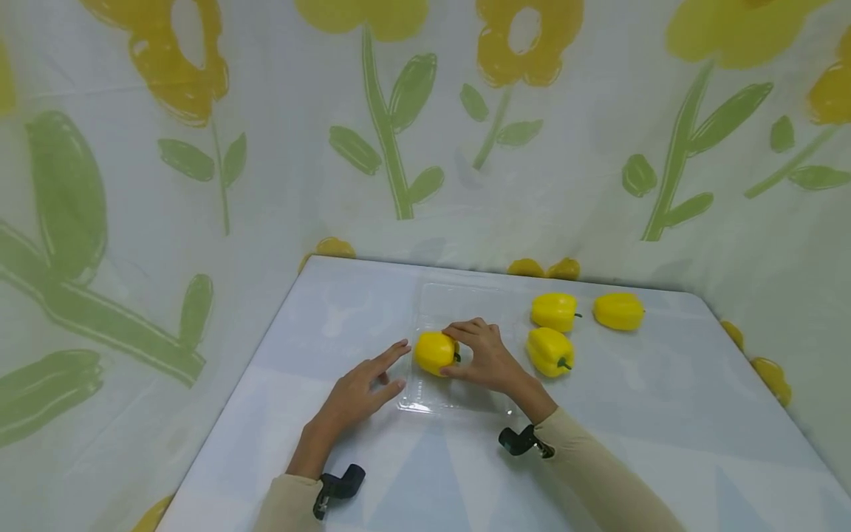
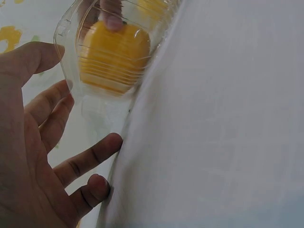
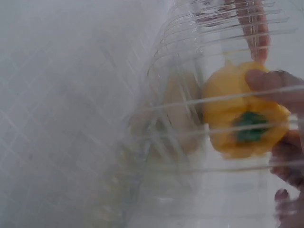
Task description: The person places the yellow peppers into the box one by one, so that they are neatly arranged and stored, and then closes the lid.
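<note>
My right hand (image 1: 482,357) grips a yellow bell pepper (image 1: 434,353) inside a clear plastic container (image 1: 465,403), its fingers over the top and its thumb on the near side. The pepper lies on its side; its green stem (image 3: 251,126) shows through the ribbed wall in the right wrist view. My left hand (image 1: 359,388) is just left of the container, fingers spread. In the left wrist view its thumb and fingertips are right at the container's rim (image 2: 66,71), with nothing gripped in the palm.
Three more yellow bell peppers lie right of the container: one at the back (image 1: 555,311), one nearer (image 1: 549,352) and one farther right (image 1: 619,310). The white table (image 1: 638,421) backs onto a flower-print cloth (image 1: 572,185).
</note>
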Available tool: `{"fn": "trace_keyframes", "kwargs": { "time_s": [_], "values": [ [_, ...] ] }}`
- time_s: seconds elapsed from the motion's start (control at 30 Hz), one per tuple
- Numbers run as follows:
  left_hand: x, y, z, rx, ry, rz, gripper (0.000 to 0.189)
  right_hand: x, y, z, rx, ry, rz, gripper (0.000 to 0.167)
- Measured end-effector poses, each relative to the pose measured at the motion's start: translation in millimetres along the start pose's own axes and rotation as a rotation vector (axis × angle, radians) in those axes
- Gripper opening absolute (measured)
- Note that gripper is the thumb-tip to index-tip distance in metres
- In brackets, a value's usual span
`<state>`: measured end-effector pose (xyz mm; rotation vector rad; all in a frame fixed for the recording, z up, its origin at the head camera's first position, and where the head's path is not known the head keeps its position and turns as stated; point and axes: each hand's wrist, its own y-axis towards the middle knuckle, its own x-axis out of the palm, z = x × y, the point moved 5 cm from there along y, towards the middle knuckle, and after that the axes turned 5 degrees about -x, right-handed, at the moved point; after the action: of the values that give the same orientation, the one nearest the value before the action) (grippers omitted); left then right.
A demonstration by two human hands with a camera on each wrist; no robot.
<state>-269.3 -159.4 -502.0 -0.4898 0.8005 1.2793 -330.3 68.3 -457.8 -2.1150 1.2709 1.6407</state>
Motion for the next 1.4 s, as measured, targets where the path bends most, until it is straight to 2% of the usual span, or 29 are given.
{"fn": "trace_keyframes", "kwargs": {
  "time_s": [0.47, 0.7, 1.03, 1.4],
  "values": [
    [3.6, 3.6, 6.5, -0.016, 0.008, -0.016, 0.062, -2.4, -4.6, 6.8, 0.059, 0.003, -0.081, 0.075],
    [4.5, 4.6, 6.5, -0.021, 0.015, -0.007, 0.061, -4.5, -7.9, 7.7, 0.068, 0.031, -0.09, 0.077],
    [2.3, 2.0, 2.9, -0.034, 0.018, -0.002, 0.061, -24.0, -17.7, 7.7, 0.063, 0.006, 0.016, 0.065],
    [2.2, 0.8, 1.0, -0.028, 0.015, 0.0, 0.062, -49.2, -43.4, 26.3, 0.151, -0.049, 0.11, 0.057]
  ]
}}
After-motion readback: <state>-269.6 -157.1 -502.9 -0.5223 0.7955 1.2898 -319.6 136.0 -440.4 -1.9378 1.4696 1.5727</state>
